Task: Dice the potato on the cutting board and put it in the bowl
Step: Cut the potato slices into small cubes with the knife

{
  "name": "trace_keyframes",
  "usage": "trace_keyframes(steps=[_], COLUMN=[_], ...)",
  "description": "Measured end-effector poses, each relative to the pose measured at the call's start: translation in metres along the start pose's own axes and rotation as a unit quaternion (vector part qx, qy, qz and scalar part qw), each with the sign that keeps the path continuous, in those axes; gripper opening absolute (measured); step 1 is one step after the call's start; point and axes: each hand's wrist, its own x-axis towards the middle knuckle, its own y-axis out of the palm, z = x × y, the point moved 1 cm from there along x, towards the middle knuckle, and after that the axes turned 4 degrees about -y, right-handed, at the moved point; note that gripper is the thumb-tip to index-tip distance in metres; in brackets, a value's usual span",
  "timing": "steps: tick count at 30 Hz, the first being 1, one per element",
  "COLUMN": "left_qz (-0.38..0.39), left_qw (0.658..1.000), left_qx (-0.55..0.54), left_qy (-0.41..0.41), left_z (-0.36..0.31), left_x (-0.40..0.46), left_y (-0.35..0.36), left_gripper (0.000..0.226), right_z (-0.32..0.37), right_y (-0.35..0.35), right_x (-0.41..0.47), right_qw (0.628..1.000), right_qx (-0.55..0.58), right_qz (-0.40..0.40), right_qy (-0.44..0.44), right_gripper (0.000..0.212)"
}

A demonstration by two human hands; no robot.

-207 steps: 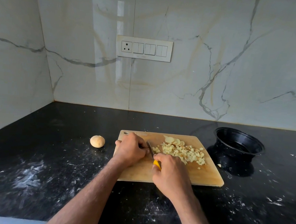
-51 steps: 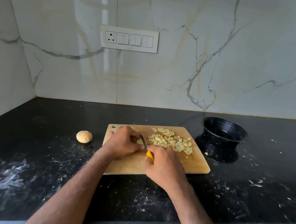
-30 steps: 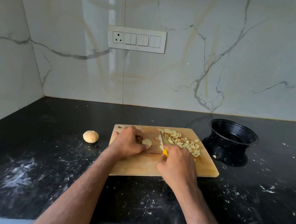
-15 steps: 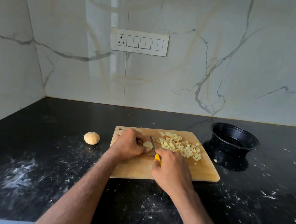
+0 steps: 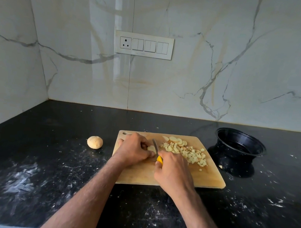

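Note:
A wooden cutting board (image 5: 211, 178) lies on the black counter. My left hand (image 5: 133, 150) holds a pale potato piece (image 5: 151, 148) down on the board with curled fingers. My right hand (image 5: 173, 169) grips a knife by its yellow handle (image 5: 159, 159); the blade (image 5: 155, 145) stands against the right side of that piece. A heap of diced potato (image 5: 188, 153) and a few slices (image 5: 177, 140) lie on the board to the right of the blade. The black bowl (image 5: 240, 144) stands right of the board and looks empty.
A whole round potato (image 5: 95, 142) sits on the counter left of the board. One stray potato bit (image 5: 220, 166) lies between board and bowl. White smears mark the dark counter. A marble wall with a switch panel (image 5: 144, 45) runs behind.
Over the last second the knife came back left from the diced heap to the potato piece under my left hand. My left hand has kept its hold on that piece.

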Motion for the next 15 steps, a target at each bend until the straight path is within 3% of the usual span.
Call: trace_keyframes(steps=[15], left_qz=[0.001], left_qw=[1.0], left_qx=[-0.021], left_qy=[-0.016], left_z=[-0.0001], left_x=[-0.0005], left_y=[0.0015], left_gripper=[0.035], right_z=[-0.0054], right_y=[-0.0069], right_x=[-0.005], right_qw=[0.999], right_qx=[0.013], right_qz=[0.046], right_qy=[-0.018], right_gripper=[0.036])
